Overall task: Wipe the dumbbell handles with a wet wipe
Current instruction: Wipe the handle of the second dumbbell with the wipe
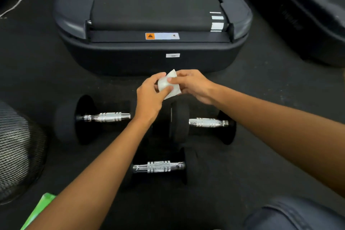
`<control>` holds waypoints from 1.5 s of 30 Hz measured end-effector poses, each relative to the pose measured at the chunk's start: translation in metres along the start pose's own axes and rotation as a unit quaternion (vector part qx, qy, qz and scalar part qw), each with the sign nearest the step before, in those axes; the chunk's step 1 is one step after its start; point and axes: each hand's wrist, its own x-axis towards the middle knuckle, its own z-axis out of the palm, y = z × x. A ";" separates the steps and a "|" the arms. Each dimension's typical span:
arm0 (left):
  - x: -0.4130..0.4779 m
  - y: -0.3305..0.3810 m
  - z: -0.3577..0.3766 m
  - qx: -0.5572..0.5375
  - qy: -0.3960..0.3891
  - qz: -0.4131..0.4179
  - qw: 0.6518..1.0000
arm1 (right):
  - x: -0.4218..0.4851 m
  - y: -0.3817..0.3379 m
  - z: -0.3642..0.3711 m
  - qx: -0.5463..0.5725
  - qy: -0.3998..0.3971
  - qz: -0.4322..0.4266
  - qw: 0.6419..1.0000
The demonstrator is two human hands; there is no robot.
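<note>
White wipe (pixel 169 85) pinched at both ends: left hand (pixel 149 97) and right hand (pixel 193 85), thumbs in front, fingers curled behind. Looks mid-unfold. Wipe in air, touching no metal. On floor (pixel 265 95) below fingers: left handle (pixel 110 117), right handle (pixel 207 122); near handle (pixel 158 166) farther below, toward body. Judgement: prep stage only; no sign of wiping; all three handles probably left.

Gym or fitness room. Treadmill (pixel 153 61) rear end with running belt (pixel 155 2) ahead; another dark machine base (pixel 308 15) at right; black rubber-like floor (pixel 270 99); three chrome-handled dumbbells (pixel 158 166) lying on it.
</note>
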 end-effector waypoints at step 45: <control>-0.036 -0.083 0.109 0.302 -0.063 0.089 0.947 | -0.007 0.216 -0.032 -0.545 0.185 -0.303 0.759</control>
